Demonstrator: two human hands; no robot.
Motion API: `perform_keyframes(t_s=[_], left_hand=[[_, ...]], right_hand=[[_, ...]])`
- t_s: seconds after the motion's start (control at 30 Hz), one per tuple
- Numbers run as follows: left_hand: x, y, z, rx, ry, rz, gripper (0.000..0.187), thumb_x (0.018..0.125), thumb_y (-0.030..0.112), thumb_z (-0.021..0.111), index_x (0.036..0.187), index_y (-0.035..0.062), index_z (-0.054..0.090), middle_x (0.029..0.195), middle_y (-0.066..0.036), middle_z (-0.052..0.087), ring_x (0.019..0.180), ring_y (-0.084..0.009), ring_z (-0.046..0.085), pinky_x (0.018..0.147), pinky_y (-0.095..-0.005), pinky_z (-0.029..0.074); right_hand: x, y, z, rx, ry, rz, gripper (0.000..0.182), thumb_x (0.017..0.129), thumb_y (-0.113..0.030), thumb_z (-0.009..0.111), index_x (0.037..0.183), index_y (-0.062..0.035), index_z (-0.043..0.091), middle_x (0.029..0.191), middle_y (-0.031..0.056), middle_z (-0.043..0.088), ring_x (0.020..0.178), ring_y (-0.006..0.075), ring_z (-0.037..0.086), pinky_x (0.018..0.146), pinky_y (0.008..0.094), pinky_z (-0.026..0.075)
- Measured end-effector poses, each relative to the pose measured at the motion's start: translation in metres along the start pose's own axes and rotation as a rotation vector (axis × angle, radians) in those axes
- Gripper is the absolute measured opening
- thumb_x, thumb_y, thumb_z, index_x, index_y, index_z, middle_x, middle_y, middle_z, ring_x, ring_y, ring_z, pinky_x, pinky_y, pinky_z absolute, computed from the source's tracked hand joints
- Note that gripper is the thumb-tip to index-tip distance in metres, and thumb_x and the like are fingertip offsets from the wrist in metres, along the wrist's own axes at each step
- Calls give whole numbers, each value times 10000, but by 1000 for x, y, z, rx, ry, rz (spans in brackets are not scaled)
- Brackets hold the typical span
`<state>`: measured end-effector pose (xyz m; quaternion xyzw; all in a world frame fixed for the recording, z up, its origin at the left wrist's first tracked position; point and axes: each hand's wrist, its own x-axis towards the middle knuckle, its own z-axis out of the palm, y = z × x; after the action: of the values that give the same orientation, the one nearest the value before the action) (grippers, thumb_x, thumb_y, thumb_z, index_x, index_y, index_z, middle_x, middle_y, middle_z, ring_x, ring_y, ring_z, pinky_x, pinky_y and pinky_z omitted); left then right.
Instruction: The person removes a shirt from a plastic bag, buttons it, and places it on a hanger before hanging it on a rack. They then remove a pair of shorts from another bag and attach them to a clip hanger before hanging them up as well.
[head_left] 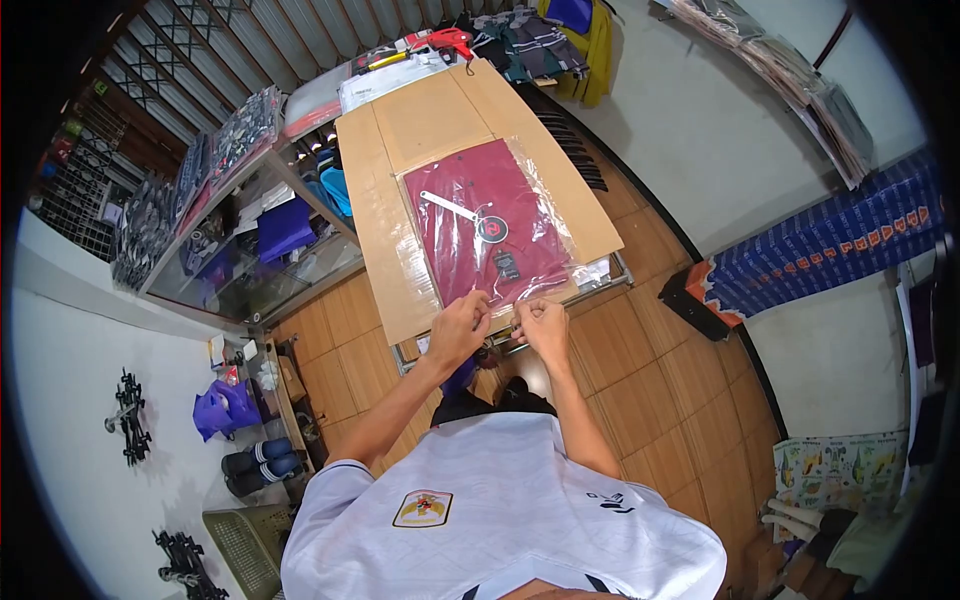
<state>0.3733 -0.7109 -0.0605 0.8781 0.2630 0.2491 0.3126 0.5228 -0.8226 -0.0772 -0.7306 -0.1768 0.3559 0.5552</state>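
A folded maroon garment (450,200) lies flat inside a clear plastic bag (556,218) on a cardboard-covered table. On it show a round black tag (492,230), a white strip (448,206) and a small dark label (507,265). My left hand (460,328) is closed at the bag's near edge, its fingertips pinching the plastic. Beside it, a short gap to the right, my right hand (542,328) is curled with fingers pressed together at the same edge. Its fingertips are partly hidden, and it appears to grip the plastic too.
The cardboard tabletop (375,250) ends just before my body. A red tape dispenser (447,41) and folded clothes (525,45) lie at its far end. To the left stands a glass display case (250,250); a blue printed box (820,240) is at the right wall.
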Motion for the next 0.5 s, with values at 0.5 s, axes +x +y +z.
perform_keyframes(t_s=[0.5], left_hand=[[74,27,-93,-194,444,36,217,867,-28,773,1035,25,647,869,-81,741,737,-127,713,666,-267,585]], right_hand=[[5,11,11,-248,145,-170,237,856,-179,714,776,45,716,628,167,701,597,278,730,628,386,561]])
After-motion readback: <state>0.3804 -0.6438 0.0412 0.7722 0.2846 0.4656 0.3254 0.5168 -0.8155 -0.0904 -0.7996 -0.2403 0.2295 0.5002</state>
